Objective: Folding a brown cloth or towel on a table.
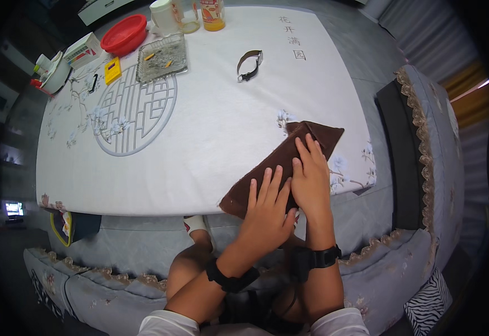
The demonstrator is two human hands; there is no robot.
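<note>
A dark brown folded cloth [265,176] lies slantwise over the front right part of the table, its lower left corner at the table's front edge. At its upper right end a folded-over flap forms a pointed corner. My left hand [267,214] rests palm down on the lower half, fingers spread. Higher up, my right hand [311,176] presses flat on the cloth, thumb apart from the fingers. Neither hand grips it. Farther back lies a wristwatch [250,67] with a dark strap, its band curved in a loop.
On the table [202,138] at the back left stand a glass ashtray [162,59] with cigarette butts, a yellow box [113,71], a red basin [123,35], a white carton [82,50] and a bottle [213,14] of orange drink. A sofa [441,159] borders the right side; a bin [74,227] stands below left.
</note>
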